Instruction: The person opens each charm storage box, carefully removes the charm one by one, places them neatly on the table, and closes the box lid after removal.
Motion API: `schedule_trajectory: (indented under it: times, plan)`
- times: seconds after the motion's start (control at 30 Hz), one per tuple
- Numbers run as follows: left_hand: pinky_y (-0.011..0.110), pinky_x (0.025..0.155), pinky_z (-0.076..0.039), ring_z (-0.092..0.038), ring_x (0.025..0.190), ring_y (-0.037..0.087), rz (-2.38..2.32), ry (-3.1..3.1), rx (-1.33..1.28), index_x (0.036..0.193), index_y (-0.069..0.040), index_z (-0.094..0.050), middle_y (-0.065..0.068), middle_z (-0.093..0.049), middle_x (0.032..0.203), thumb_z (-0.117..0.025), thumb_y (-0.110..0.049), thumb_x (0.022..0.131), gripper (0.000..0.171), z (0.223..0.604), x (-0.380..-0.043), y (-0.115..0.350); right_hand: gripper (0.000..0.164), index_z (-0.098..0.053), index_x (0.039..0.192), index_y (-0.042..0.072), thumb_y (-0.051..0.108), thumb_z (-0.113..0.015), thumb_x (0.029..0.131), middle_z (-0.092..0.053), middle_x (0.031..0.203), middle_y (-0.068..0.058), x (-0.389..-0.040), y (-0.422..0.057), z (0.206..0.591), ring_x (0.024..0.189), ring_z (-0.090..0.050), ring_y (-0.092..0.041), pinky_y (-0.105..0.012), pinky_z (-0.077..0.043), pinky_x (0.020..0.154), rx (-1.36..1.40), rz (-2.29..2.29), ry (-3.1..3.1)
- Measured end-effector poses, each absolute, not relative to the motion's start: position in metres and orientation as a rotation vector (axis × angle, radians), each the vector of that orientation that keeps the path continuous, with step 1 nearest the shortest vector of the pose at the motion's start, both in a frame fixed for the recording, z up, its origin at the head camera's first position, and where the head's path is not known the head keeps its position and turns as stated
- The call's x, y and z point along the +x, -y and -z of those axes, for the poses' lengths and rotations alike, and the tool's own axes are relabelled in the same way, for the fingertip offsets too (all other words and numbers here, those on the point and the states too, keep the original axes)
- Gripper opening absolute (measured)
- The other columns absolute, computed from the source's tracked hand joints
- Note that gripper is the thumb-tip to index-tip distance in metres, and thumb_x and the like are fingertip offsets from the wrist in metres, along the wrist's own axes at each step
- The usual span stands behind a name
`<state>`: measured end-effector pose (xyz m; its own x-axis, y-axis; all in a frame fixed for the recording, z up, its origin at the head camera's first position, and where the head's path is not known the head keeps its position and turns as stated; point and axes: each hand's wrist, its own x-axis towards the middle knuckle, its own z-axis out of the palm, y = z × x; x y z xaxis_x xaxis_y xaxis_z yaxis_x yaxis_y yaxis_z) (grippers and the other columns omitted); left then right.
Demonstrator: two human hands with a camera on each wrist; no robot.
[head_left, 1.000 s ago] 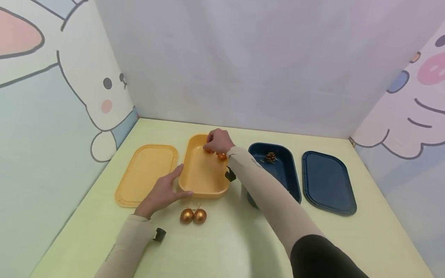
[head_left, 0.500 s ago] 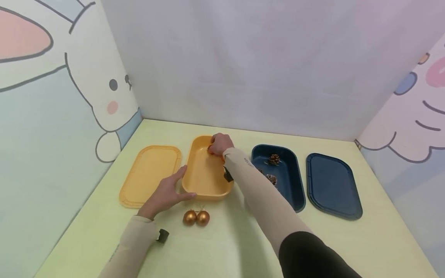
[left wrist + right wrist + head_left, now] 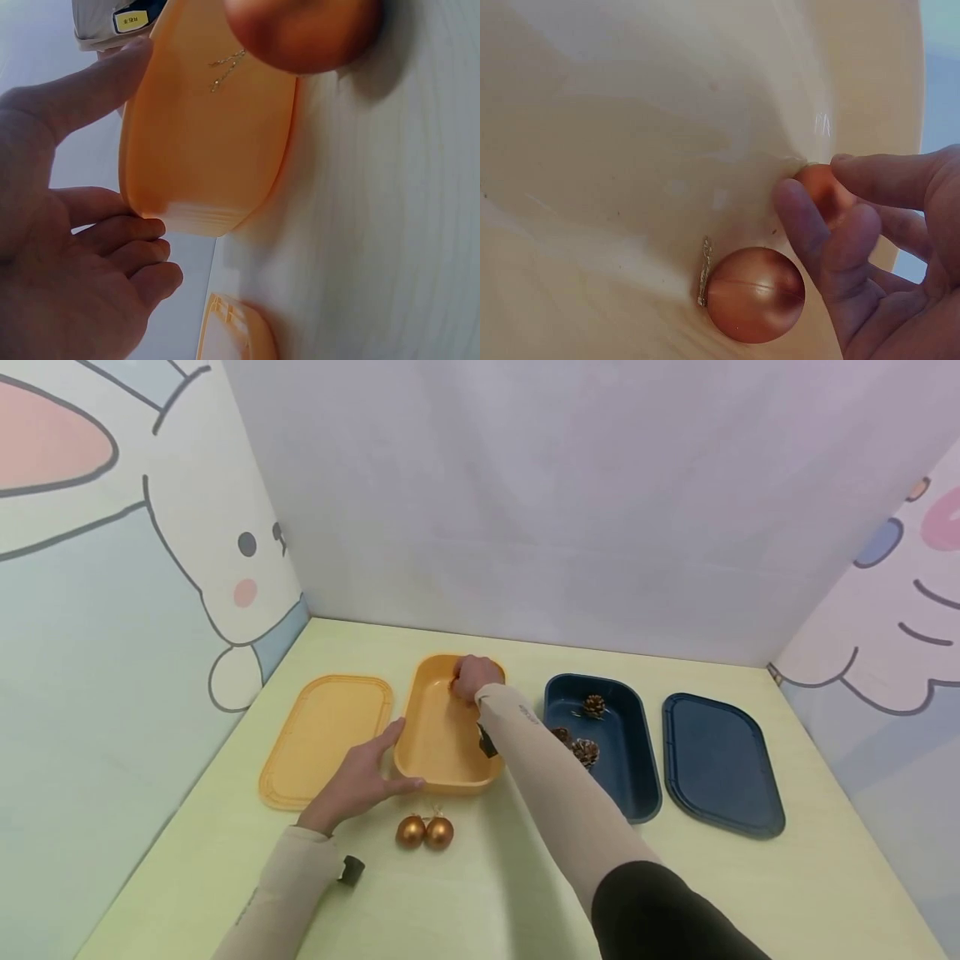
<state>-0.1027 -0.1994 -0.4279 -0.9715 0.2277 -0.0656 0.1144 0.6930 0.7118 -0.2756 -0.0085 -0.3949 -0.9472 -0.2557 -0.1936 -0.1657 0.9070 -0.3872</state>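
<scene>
My left hand [image 3: 358,781] spans the near left corner of a yellow box [image 3: 448,747], thumb on its front wall, fingertips at its left rim. Inside the box, toward the back, my right hand [image 3: 478,675] reaches down. The right wrist view shows that hand's fingers and thumb around a copper-coloured bauble [image 3: 828,195] by the box wall. Another bauble [image 3: 756,295] with a gold cord lies beside it on the box floor. In front of the box, two more baubles [image 3: 439,833] sit side by side on the table.
A yellow lid [image 3: 330,739] lies to the left. On the right stands a navy box [image 3: 633,781] with pine cones [image 3: 586,752] in it, partly behind the right forearm. Farther right lies a navy lid [image 3: 722,768]. Walls close in the table's back and sides.
My right hand has shifted slightly right inside the yellow box. The forearm has swung left, uncovering more pine cones. The whole view moved slightly; my left hand stays at the box.
</scene>
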Motion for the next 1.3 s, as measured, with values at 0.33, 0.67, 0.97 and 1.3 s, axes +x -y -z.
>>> schedule_trajectory:
  times: [0.33,0.67,0.97,1.3]
  plan:
    - [0.056,0.122,-0.031,-0.029,0.153,0.037,-1.135,-2.772,0.295,0.16,-0.008,-0.023,0.014,-0.027,0.166,-0.081,-0.054,0.077,0.111,0.43,-0.103,0.199,0.023,-0.071,0.117,0.012,0.018,-0.065,0.095,-0.073,0.114,-0.005,-0.268,0.009,0.395,0.1,-0.063,-0.022,-0.033,-0.056,0.087,-0.331,0.534,-2.841]
    - [0.056,0.122,-0.031,-0.029,0.153,0.037,-1.124,-2.762,0.282,0.161,-0.009,-0.022,0.014,-0.026,0.166,-0.08,-0.056,0.077,0.112,0.428,-0.101,0.199,0.02,-0.074,0.109,0.014,0.018,-0.072,0.09,-0.074,0.099,-0.004,-0.274,0.003,0.394,0.075,-0.063,-0.017,-0.026,-0.051,0.062,-0.368,0.564,-2.826]
    - [0.057,0.121,-0.032,-0.03,0.152,0.038,-1.106,-2.778,0.304,0.161,-0.009,-0.022,0.014,-0.027,0.166,-0.08,-0.055,0.078,0.111,0.428,-0.104,0.2,0.019,-0.072,0.107,0.013,0.017,-0.069,0.089,-0.072,0.1,-0.007,-0.255,-0.004,0.374,0.08,-0.054,-0.02,-0.028,-0.045,0.069,-0.564,0.562,-2.8]
    - [0.057,0.121,-0.033,-0.031,0.151,0.039,-1.116,-2.779,0.312,0.16,-0.007,-0.022,0.017,-0.027,0.165,-0.08,-0.056,0.078,0.112,0.428,-0.103,0.202,0.019,-0.061,0.107,0.011,0.017,-0.067,0.09,-0.058,0.091,-0.006,-0.231,-0.02,0.353,0.059,-0.05,-0.013,-0.021,-0.042,0.052,-0.663,0.688,-2.648]
